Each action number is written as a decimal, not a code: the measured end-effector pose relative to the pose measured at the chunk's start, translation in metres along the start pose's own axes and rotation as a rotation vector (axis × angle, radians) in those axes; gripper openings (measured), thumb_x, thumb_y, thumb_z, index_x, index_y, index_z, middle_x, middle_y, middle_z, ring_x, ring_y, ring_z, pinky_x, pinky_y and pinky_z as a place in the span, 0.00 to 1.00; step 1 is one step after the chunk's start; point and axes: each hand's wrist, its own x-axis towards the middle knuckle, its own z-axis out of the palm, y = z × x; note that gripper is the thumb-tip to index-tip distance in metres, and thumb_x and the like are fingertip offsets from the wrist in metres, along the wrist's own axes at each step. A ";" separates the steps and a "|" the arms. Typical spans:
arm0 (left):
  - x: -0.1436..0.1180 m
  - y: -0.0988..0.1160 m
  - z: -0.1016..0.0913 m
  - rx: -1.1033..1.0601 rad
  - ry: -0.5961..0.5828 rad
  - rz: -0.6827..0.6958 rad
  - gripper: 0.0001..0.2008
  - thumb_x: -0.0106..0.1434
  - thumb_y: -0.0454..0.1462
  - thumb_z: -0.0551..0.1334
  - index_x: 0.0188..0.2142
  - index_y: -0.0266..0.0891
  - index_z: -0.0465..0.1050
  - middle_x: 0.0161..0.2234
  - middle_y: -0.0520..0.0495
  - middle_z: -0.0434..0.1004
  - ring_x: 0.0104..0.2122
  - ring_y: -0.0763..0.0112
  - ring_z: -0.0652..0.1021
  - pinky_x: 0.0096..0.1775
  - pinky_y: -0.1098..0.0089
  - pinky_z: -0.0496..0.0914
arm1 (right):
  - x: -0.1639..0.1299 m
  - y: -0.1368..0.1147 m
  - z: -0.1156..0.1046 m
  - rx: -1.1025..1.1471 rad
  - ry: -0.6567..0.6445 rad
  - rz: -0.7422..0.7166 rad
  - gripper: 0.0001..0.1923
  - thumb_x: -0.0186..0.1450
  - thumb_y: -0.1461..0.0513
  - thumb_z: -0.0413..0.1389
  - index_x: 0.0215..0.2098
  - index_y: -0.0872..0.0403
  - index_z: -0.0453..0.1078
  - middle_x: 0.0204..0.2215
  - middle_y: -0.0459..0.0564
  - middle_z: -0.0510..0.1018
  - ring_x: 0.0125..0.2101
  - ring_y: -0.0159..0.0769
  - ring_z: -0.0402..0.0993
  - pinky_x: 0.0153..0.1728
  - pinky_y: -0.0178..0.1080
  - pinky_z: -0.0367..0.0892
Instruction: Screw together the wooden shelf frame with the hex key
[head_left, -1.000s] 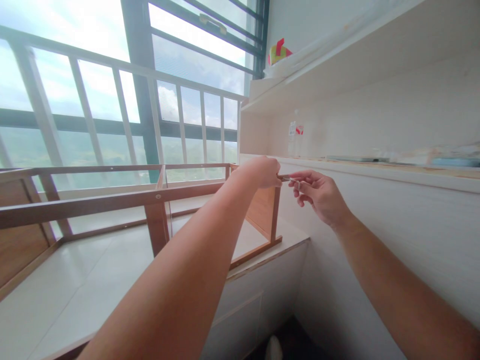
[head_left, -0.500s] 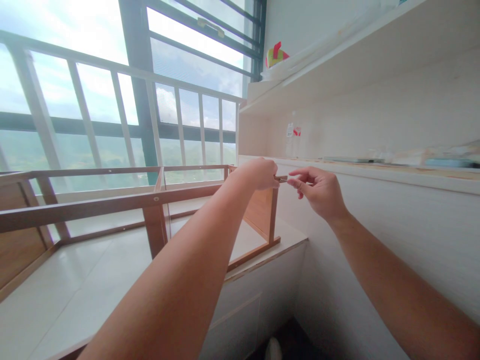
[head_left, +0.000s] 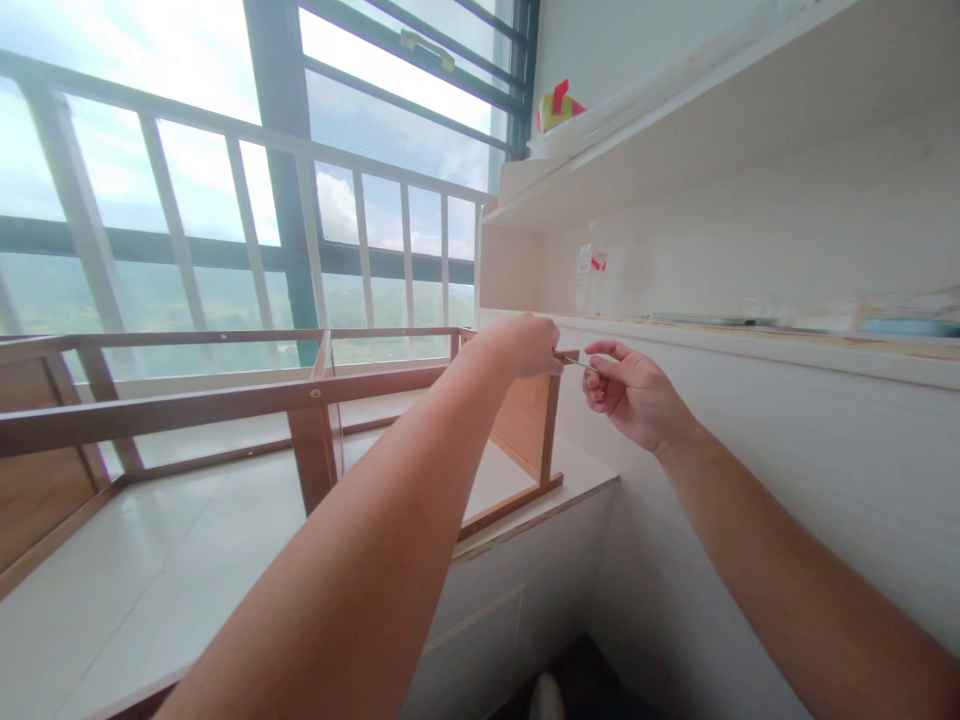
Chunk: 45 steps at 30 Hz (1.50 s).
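Note:
A brown wooden frame (head_left: 379,385), open-sided with panels at its ends, lies on the white ledge. My left hand (head_left: 529,345) is closed around the end of its upper rail, and the short rail tip pokes out past the fingers. Just right of that tip, my right hand (head_left: 628,388) pinches a thin bent metal rod (head_left: 577,361) that looks like a hex key. Its far end meets the rail end beside my left fingers; the exact contact is too small to make out.
A white railing (head_left: 225,140) and a window stand behind the frame. To the right, a shelf unit (head_left: 720,345) holds a clear bottle (head_left: 585,275) and flat items. The white ledge (head_left: 592,480) drops off toward a dark floor gap.
My right hand has turned, its fingers curling lower around the metal rod, which shows more now. My left hand keeps its place on the rail. The view has shifted slightly.

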 end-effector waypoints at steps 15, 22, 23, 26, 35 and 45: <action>-0.002 0.000 -0.003 -0.016 -0.025 -0.004 0.20 0.63 0.47 0.61 0.44 0.37 0.83 0.42 0.38 0.85 0.37 0.58 0.81 0.30 0.65 0.64 | 0.008 -0.013 -0.028 -0.823 -0.287 -0.481 0.11 0.68 0.57 0.62 0.47 0.49 0.82 0.39 0.51 0.84 0.35 0.37 0.77 0.33 0.39 0.70; -0.002 0.000 -0.002 -0.011 -0.027 -0.007 0.19 0.63 0.45 0.60 0.45 0.38 0.83 0.43 0.38 0.84 0.38 0.57 0.81 0.31 0.65 0.65 | 0.012 -0.020 -0.035 -1.144 -0.317 -0.931 0.11 0.72 0.60 0.59 0.50 0.49 0.81 0.38 0.52 0.83 0.37 0.40 0.78 0.39 0.41 0.71; -0.001 0.000 -0.002 -0.010 -0.026 -0.007 0.19 0.63 0.44 0.60 0.45 0.38 0.83 0.43 0.38 0.84 0.38 0.57 0.81 0.32 0.65 0.65 | 0.012 -0.020 -0.035 -1.151 -0.297 -0.958 0.11 0.72 0.59 0.59 0.49 0.49 0.81 0.38 0.52 0.83 0.38 0.40 0.78 0.39 0.41 0.72; -0.002 0.000 -0.003 -0.010 -0.026 -0.009 0.18 0.63 0.44 0.60 0.44 0.38 0.83 0.43 0.39 0.85 0.39 0.57 0.81 0.32 0.65 0.65 | 0.011 -0.016 -0.029 -1.142 -0.211 -1.000 0.09 0.71 0.57 0.62 0.46 0.50 0.82 0.37 0.52 0.84 0.35 0.40 0.79 0.38 0.41 0.72; -0.001 -0.002 0.000 -0.021 -0.018 -0.019 0.20 0.63 0.47 0.61 0.47 0.39 0.82 0.42 0.39 0.85 0.38 0.57 0.81 0.31 0.65 0.65 | 0.002 0.000 -0.007 -0.877 0.081 -0.766 0.16 0.68 0.49 0.63 0.31 0.51 0.81 0.24 0.48 0.79 0.24 0.36 0.72 0.28 0.40 0.65; -0.003 0.002 -0.003 -0.019 -0.019 -0.009 0.19 0.63 0.45 0.60 0.45 0.37 0.83 0.42 0.39 0.85 0.37 0.58 0.80 0.29 0.65 0.62 | 0.007 0.006 -0.021 -0.959 0.126 -0.782 0.18 0.68 0.46 0.62 0.42 0.51 0.75 0.27 0.46 0.80 0.24 0.34 0.73 0.29 0.38 0.68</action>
